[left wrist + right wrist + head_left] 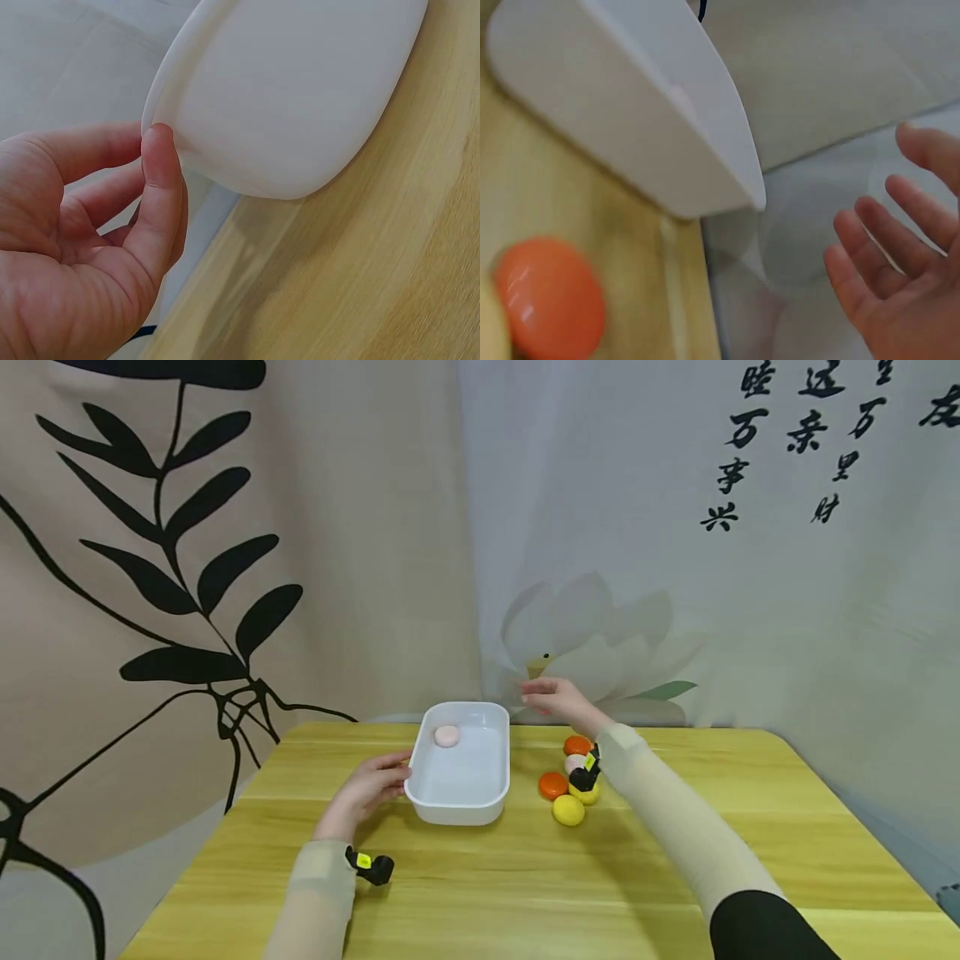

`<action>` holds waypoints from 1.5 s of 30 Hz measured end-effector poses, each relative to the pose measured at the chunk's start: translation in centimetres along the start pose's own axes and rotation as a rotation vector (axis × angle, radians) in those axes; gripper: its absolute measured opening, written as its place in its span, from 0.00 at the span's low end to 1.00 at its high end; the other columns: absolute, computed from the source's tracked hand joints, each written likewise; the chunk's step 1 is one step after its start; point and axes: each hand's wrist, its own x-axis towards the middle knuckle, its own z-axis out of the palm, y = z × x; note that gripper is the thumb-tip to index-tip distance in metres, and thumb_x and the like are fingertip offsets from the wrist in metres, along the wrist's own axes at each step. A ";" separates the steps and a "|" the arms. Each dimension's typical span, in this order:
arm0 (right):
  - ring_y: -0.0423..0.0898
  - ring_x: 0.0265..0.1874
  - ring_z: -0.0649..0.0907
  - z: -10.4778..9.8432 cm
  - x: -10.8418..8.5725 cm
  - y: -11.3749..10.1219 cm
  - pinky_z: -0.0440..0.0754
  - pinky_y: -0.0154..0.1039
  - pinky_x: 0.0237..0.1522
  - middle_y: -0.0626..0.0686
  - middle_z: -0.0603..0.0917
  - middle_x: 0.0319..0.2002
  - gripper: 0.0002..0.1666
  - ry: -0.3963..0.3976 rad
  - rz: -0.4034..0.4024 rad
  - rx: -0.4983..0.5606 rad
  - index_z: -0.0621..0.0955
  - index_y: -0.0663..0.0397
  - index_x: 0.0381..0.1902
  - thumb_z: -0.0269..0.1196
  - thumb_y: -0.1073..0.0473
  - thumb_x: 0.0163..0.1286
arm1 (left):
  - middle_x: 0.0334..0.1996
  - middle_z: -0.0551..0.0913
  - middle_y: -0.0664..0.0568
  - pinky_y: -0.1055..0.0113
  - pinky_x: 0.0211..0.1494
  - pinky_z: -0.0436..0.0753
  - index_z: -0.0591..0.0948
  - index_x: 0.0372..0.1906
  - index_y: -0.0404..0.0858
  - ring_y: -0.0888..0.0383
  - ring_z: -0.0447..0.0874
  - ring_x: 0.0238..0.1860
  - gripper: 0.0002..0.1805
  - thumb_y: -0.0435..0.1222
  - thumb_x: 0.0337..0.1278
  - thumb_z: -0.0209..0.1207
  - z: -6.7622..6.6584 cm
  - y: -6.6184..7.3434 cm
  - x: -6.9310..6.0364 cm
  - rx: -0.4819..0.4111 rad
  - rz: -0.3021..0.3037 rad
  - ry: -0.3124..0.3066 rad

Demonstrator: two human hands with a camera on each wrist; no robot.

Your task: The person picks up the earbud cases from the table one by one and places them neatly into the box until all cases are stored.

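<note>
A wooden table (450,902) before a printed backdrop (390,527). The left hand (366,789) pinches the left rim of the far-centre tray (459,815); tugging could slide the pink piece (447,737) inside. The right hand (557,699), empty, hangs right; its sleeve (675,810), lowering, could scatter the orange pieces (553,786).

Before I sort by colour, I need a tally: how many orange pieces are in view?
2: the near orange piece right of the tub, the far orange piece farther back and right. The right-wrist camera may hide more.

I'm in what looks like a curtained-off corner, cloth hangings (375,527) printed with leaves (271,618) and calligraphy (806,431) backing a wood-grained worktop (465,893).
</note>
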 end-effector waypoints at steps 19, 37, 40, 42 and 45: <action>0.53 0.51 0.79 -2.8 -8.4 6.9 0.72 0.59 0.57 0.65 0.75 0.60 0.27 -0.060 0.053 0.079 0.75 0.65 0.62 0.64 0.57 0.68 | 0.42 0.78 0.46 0.70 0.41 0.82 0.63 0.69 0.25 0.61 0.79 0.33 0.28 0.29 0.68 0.53 -0.7 -0.1 -0.3 0.008 -0.003 -0.009; 0.45 0.43 0.77 -3.3 -10.3 11.0 0.75 0.39 0.42 0.58 0.79 0.58 0.27 -0.075 0.166 0.135 0.77 0.65 0.60 0.66 0.57 0.66 | 0.45 0.78 0.41 0.71 0.40 0.82 0.62 0.69 0.25 0.62 0.79 0.32 0.28 0.29 0.68 0.54 -0.7 0.2 -0.3 0.011 -0.010 -0.013; 0.45 0.45 0.76 -3.4 -10.3 11.1 0.74 0.40 0.43 0.59 0.77 0.59 0.27 -0.088 0.157 0.143 0.76 0.65 0.61 0.64 0.57 0.68 | 0.46 0.77 0.40 0.72 0.39 0.82 0.62 0.70 0.25 0.62 0.79 0.32 0.28 0.29 0.68 0.54 -0.5 0.3 -0.2 0.004 -0.016 -0.010; 0.44 0.45 0.76 -3.4 -10.3 11.2 0.74 0.40 0.43 0.59 0.77 0.59 0.26 -0.089 0.156 0.145 0.76 0.65 0.61 0.63 0.58 0.68 | 0.45 0.77 0.40 0.72 0.38 0.82 0.62 0.69 0.25 0.62 0.79 0.31 0.28 0.29 0.68 0.54 -0.4 0.3 -0.1 0.002 -0.016 -0.011; 0.45 0.47 0.76 -3.3 -10.3 11.3 0.73 0.41 0.44 0.58 0.78 0.59 0.26 -0.094 0.153 0.134 0.76 0.63 0.61 0.63 0.58 0.68 | 0.45 0.78 0.40 0.72 0.38 0.82 0.63 0.69 0.25 0.62 0.79 0.31 0.29 0.29 0.68 0.54 -0.3 0.4 -0.1 0.003 -0.018 -0.016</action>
